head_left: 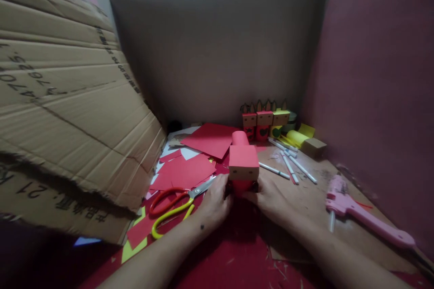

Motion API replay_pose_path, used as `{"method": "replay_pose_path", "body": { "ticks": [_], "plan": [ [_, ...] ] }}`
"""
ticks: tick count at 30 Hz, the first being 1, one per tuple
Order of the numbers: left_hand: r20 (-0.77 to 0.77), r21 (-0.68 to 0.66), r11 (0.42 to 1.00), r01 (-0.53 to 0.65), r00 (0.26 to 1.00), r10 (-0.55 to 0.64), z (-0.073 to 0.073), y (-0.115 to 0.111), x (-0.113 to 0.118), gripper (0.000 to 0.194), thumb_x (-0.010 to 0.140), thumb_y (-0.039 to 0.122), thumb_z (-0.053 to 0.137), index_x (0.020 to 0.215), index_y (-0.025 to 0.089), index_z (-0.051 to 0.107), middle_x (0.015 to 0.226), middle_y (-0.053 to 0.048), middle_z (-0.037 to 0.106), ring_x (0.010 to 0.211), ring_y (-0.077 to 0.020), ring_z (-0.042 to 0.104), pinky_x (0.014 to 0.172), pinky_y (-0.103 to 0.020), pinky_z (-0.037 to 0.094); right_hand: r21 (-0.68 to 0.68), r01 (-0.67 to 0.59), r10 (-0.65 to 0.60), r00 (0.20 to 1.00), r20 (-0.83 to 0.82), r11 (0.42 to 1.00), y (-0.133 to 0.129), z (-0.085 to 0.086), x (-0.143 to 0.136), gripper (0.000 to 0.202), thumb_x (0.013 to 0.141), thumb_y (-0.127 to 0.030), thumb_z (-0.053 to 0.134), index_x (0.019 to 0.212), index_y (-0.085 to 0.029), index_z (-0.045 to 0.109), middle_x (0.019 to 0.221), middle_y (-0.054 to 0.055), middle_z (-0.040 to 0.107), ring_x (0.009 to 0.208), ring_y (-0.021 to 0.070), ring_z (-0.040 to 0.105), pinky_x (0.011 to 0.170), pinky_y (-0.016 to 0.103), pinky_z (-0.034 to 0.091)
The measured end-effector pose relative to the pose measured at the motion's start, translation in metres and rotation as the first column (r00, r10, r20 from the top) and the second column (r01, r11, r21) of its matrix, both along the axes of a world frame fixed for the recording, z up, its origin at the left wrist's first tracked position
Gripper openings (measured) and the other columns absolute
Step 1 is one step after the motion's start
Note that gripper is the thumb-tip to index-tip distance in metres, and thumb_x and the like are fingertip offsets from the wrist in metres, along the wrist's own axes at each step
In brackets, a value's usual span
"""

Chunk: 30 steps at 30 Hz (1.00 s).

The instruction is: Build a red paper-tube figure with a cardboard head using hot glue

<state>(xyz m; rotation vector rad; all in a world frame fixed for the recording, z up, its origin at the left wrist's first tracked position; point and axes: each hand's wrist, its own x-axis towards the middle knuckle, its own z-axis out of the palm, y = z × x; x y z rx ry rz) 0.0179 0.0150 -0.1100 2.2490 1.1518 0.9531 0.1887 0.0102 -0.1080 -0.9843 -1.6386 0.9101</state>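
Note:
Between my two hands stands a red paper animal figure (243,157), with a boxy red-topped head and a cardboard front marked with two dark dots. A red paper tube rises behind the head. My left hand (219,201) grips its lower left side, fingers curled round it. From the right, my right hand (267,196) holds the lower part, its thumb towards the front. The figure's base is partly hidden by my fingers and shadow. Left of my left hand lie scissors (191,195) with one red and one yellow handle, blades pointing towards that hand.
Red paper sheets (186,172) lie left. Finished-looking figures (264,119) stand at the back, near a yellow paper tube figure (301,139) lying down. White pens (290,167) are scattered right, beyond a pink glue gun (359,214). A large cardboard sheet (74,94) leans on the left.

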Motion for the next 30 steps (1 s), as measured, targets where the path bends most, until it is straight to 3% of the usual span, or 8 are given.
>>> {"method": "replay_pose_path", "body": {
  "ticks": [5, 9, 12, 18, 21, 24, 28, 30],
  "plan": [
    [0.023, 0.029, 1.0, 0.004, 1.0, -0.004, -0.006, 0.0, 0.0, 0.035, 0.069, 0.003, 0.044, 0.1, 0.018, 0.051, 0.098, -0.008, 0.058, 0.091, -0.0224, 0.053, 0.083, -0.038, 0.046, 0.025, 0.061, -0.063, 0.996, 0.058, 0.998, -0.006, 0.012, 0.0, 0.021, 0.066, -0.015, 0.061, 0.085, -0.021, 0.064, 0.092, 0.004, 0.07, 0.084, 0.0244, 0.064, 0.077, 0.038, 0.052],
    [0.023, 0.064, 0.998, 0.008, 1.0, -0.01, -0.01, 0.001, 0.001, 0.032, 0.069, 0.002, 0.045, 0.097, 0.018, 0.05, 0.095, -0.007, 0.055, 0.087, -0.0212, 0.051, 0.08, -0.037, 0.046, -0.017, 0.134, -0.132, 0.987, 0.094, 0.991, -0.023, 0.042, -0.004, 0.015, 0.058, -0.011, 0.065, 0.064, -0.024, 0.061, 0.072, 0.002, 0.07, 0.073, 0.0265, 0.065, 0.067, 0.037, 0.054],
    [0.012, 0.084, 0.996, 0.013, 1.0, -0.014, -0.012, 0.001, 0.002, 0.035, 0.068, 0.0, 0.044, 0.099, 0.018, 0.049, 0.094, -0.007, 0.055, 0.086, -0.0214, 0.051, 0.079, -0.037, 0.046, -0.035, 0.141, -0.137, 0.986, 0.096, 0.989, -0.033, 0.062, -0.008, 0.025, 0.055, -0.005, 0.064, 0.065, -0.028, 0.063, 0.069, 0.0, 0.071, 0.071, 0.0277, 0.066, 0.065, 0.037, 0.055],
    [-0.014, 0.099, 0.995, -0.002, 1.0, 0.003, -0.011, -0.006, 0.003, 0.045, 0.067, -0.002, 0.042, 0.107, 0.016, 0.047, 0.102, -0.01, 0.055, 0.095, -0.0238, 0.053, 0.083, -0.039, 0.047, -0.053, 0.163, -0.153, 0.976, 0.157, 0.985, -0.032, 0.061, -0.01, 0.023, 0.052, -0.009, 0.062, 0.065, -0.028, 0.064, 0.071, 0.001, 0.072, 0.071, 0.029, 0.066, 0.067, 0.04, 0.054],
    [-0.032, 0.108, 0.994, -0.018, 0.999, 0.022, -0.001, -0.01, 0.0, 0.045, 0.07, -0.001, 0.043, 0.112, 0.015, 0.047, 0.104, -0.011, 0.055, 0.097, -0.0242, 0.053, 0.087, -0.04, 0.047, -0.061, 0.144, -0.129, 0.971, 0.203, 0.988, -0.03, 0.058, -0.006, 0.025, 0.05, -0.007, 0.057, 0.062, -0.028, 0.062, 0.068, 0.001, 0.071, 0.071, 0.0292, 0.066, 0.065, 0.039, 0.054],
    [-0.097, 0.133, 0.989, -0.071, 0.992, 0.084, 0.02, -0.015, -0.014, 0.039, 0.077, 0.006, 0.043, 0.115, 0.013, 0.047, 0.108, -0.012, 0.054, 0.101, -0.025, 0.052, 0.092, -0.041, 0.045, -0.072, 0.199, -0.183, 0.966, 0.184, 0.977, -0.029, 0.057, -0.004, 0.025, 0.05, -0.006, 0.056, 0.06, -0.028, 0.061, 0.065, 0.001, 0.07, 0.066, 0.0277, 0.066, 0.061, 0.038, 0.054],
    [-0.295, 0.145, 0.977, -0.154, 0.936, 0.191, 0.047, -0.027, -0.054, 0.034, 0.084, 0.012, 0.039, 0.117, 0.015, 0.049, 0.105, -0.011, 0.057, 0.095, -0.0232, 0.053, 0.086, -0.038, 0.045, -0.139, 0.267, -0.275, 0.96, -0.046, 0.954, -0.024, 0.05, -0.004, 0.024, 0.054, -0.012, 0.059, 0.07, -0.027, 0.065, 0.079, 0.002, 0.073, 0.081, 0.0275, 0.067, 0.071, 0.037, 0.055],
    [-0.474, 0.182, 0.963, -0.197, 0.841, 0.261, 0.05, -0.035, -0.076, 0.033, 0.085, 0.015, 0.04, 0.117, 0.017, 0.051, 0.101, -0.011, 0.058, 0.092, -0.0251, 0.053, 0.082, -0.04, 0.043, -0.182, 0.289, -0.318, 0.936, -0.153, 0.94, -0.02, 0.042, -0.003, 0.023, 0.057, -0.018, 0.061, 0.077, -0.025, 0.065, 0.08, 0.003, 0.072, 0.08, 0.0261, 0.067, 0.068, 0.036, 0.056]
  ]
}}
